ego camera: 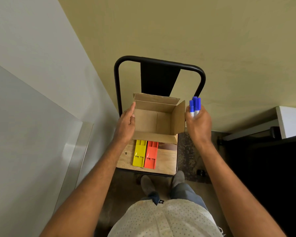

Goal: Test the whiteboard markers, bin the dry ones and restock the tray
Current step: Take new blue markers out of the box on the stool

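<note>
An open cardboard box [154,124] stands on a chair seat, and its inside looks bare. My left hand [126,123] rests flat against the box's left flap, fingers together and pointing up. My right hand [197,121] hovers just right of the box and grips a bunch of blue-capped whiteboard markers [195,105], caps up. A yellow tray [139,153] and an orange tray [150,155] lie side by side on the seat in front of the box, partly under its front flap. A whiteboard [24,117] leans at the left.
The chair [167,161] has a wooden seat and a black metal back against a yellowish wall. My feet stand just below the seat. A white desk edge [290,120] and dark furniture sit at the right.
</note>
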Demonstrator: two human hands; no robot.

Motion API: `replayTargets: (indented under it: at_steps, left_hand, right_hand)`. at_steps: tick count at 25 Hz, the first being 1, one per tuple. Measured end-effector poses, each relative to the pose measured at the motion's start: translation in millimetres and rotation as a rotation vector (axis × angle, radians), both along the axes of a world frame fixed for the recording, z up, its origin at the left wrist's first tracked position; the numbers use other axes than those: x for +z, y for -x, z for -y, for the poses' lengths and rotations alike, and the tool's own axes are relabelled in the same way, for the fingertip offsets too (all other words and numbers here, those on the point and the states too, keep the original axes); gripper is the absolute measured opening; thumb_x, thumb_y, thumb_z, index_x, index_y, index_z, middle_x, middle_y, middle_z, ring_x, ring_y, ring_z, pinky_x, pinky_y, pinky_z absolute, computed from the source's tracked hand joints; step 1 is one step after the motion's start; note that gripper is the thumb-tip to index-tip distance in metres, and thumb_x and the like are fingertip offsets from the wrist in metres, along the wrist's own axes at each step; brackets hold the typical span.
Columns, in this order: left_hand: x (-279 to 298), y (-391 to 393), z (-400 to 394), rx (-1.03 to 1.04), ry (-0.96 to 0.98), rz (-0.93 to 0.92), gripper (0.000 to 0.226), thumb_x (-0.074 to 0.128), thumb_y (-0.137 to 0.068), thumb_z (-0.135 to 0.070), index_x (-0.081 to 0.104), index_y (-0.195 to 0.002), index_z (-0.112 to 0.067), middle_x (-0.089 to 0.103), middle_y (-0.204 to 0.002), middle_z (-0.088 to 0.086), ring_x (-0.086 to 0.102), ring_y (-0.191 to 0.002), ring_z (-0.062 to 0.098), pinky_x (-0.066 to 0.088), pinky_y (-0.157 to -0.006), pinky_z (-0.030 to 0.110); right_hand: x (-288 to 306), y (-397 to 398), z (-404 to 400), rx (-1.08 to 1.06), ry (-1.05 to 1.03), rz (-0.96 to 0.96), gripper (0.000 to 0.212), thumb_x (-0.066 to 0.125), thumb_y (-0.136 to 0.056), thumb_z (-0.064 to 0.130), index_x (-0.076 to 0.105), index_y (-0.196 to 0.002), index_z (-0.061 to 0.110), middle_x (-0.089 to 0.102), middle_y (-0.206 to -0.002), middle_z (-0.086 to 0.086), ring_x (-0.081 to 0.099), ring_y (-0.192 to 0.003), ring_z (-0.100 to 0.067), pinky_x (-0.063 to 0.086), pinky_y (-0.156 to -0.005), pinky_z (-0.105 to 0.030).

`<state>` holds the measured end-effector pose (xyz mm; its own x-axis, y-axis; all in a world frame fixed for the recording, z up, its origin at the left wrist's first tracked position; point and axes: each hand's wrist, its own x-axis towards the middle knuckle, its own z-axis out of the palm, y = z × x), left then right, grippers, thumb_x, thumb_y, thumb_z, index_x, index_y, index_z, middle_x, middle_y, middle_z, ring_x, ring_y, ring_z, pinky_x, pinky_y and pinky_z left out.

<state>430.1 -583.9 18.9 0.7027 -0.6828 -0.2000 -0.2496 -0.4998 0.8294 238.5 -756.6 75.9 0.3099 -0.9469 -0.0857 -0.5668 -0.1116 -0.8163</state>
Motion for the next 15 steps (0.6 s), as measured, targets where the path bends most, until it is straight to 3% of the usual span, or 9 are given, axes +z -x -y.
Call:
replayTargets:
  at_steps: [2, 5, 10, 15]
  left_hand:
    - [0.1, 0.9, -0.2, -0.002, 0.004, -0.014, 0.053, 0.033, -0.111, -0.022, 0.025, -0.158, -0.043, 0.034, -0.162, -0.006, 0.031, -0.138, -0.001, 0.032, -0.113, 0.027]
    - [-0.8, 1.7, -0.1, -0.006, 0.003, -0.010, 0.053, 0.033, -0.111, -0.023, 0.023, -0.158, -0.043, 0.033, -0.163, -0.005, 0.033, -0.143, 0.005, 0.031, -0.115, 0.028]
    - [-5.2, 0.5, 0.3, 0.013, -0.004, -0.057, 0.055, 0.037, -0.110, -0.027, 0.018, -0.159, -0.043, 0.030, -0.165, -0.005, 0.032, -0.149, 0.015, 0.032, -0.119, 0.039]
    - [-3.2, 4.5, 4.6, 0.027, -0.144, -0.018, 0.052, 0.056, -0.103, -0.035, 0.038, -0.152, -0.030, 0.044, -0.155, 0.003, 0.045, -0.139, 0.024, 0.045, -0.105, 0.044]
  right_hand:
    - [-14.8, 12.1, 8.5, -0.077, -0.030, 0.007, 0.006, 0.063, -0.100, 0.025, 0.063, -0.096, 0.020, 0.061, -0.075, 0.002, 0.053, -0.060, -0.010, 0.044, -0.053, -0.019]
    - [-35.7, 19.4, 16.0, -0.087, -0.194, 0.048, 0.011, 0.067, -0.098, 0.023, 0.070, -0.109, 0.021, 0.071, -0.086, -0.004, 0.065, -0.068, -0.016, 0.057, -0.060, -0.033]
    - [-41.8, 3.9, 4.1, 0.091, -0.309, 0.083, 0.013, 0.070, -0.098, 0.025, 0.070, -0.111, 0.022, 0.068, -0.079, -0.003, 0.063, -0.062, -0.015, 0.053, -0.054, -0.030]
    - [-54.7, -12.0, -5.2, 0.236, -0.267, -0.041, 0.021, 0.069, -0.098, 0.037, 0.070, -0.111, 0.021, 0.071, -0.085, -0.003, 0.067, -0.068, -0.021, 0.060, -0.062, -0.040]
